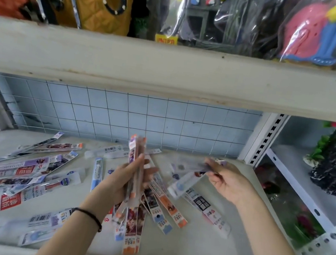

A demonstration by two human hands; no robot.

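My left hand point(125, 180) grips an upright bundle of long, narrow pen packets point(136, 155) with orange ends, held above the middle of the shelf. To its right, my right hand point(227, 184) pinches one clear packet point(187, 183) with a white and blue end, which hangs tilted down to the left. Several more packets point(16, 168) lie scattered flat on the shelf point(188, 249), most to the left and some under my hands.
A thick white shelf board point(171, 69) juts out overhead, with bagged toys above it. A wire grid over blue tiles point(121, 116) closes the back. A perforated post point(267, 139) bounds the right side; artificial plants point(335, 159) stand on the neighbouring shelves.
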